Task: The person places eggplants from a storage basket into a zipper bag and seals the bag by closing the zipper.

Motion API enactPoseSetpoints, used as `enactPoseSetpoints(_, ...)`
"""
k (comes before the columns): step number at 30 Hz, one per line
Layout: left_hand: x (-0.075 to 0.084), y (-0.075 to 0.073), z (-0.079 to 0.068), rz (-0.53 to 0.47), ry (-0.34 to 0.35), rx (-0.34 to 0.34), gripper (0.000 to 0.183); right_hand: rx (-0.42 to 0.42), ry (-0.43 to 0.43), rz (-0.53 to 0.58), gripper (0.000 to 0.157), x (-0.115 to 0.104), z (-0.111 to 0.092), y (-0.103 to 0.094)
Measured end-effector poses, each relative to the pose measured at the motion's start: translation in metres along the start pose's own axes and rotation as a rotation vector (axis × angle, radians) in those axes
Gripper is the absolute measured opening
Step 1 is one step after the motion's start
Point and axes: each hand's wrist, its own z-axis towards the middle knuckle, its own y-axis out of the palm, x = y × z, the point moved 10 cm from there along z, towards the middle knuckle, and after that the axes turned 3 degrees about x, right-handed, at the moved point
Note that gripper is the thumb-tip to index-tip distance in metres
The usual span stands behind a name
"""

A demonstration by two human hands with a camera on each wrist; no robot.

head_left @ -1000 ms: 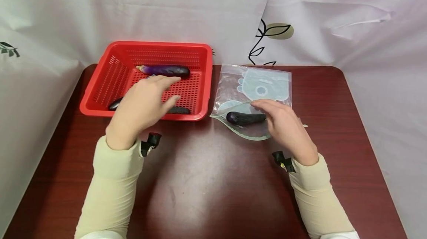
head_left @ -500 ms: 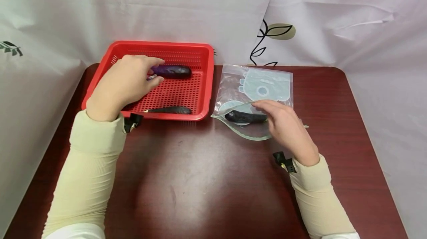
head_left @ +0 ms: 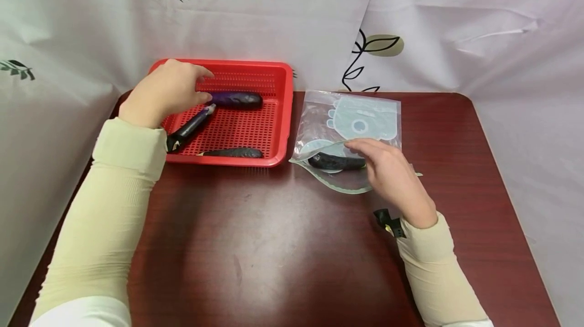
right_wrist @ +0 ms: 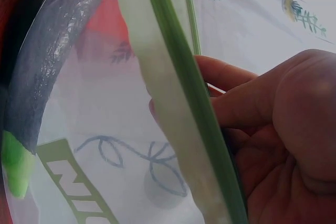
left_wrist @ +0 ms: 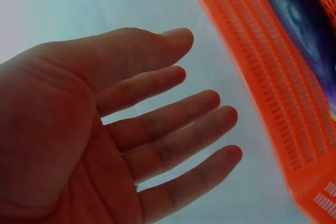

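Note:
My left hand (head_left: 166,88) is over the left part of the red plastic basket (head_left: 283,114), fingers apart and holding nothing. In the left wrist view, that hand (left_wrist: 142,124) has nothing between its fingers. A purple eggplant (head_left: 237,100) lies along the basket's back; a second eggplant (head_left: 196,123) lies slantwise, partly hidden by the wrist camera. Along the front wall rests a thin dark eggplant (head_left: 234,152). My right hand (head_left: 392,175) holds the green zip edge (right_wrist: 184,77) of a clear zip bag (head_left: 328,181), whose mouth gapes. Inside is a dark eggplant (head_left: 335,161) with a green end.
A flat clear bag with a pale printed shape (head_left: 365,116) lies behind the gaping bag's mouth. The reddish-brown wooden table (head_left: 274,266) reaches to a white leaf-patterned cloth (head_left: 274,12) hung at the back and sides.
My left hand has moved left and back over the basket, uncovering the front and slanted eggplants. My right hand stays at the bag's mouth.

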Motion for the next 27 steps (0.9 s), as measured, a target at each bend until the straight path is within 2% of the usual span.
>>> enactPoseSetpoints(10, -0.017, 0.009, 0.022, 0.01, 0.0, -0.063, 0.062, 0.003, -0.013, -0.005, 0.041, 0.0, -0.001, 0.0)
enactPoseSetpoints(22, -0.036, 0.037, 0.053, 0.003, -0.007, -0.192, 0.073, -0.005, -0.001, 0.007, 0.042, 0.0, 0.0, 0.002)
enactPoseSetpoints(27, -0.045, 0.052, 0.059, -0.01, -0.035, -0.24, 0.078, -0.006, -0.003, 0.008, 0.041, 0.0, 0.0, 0.002)
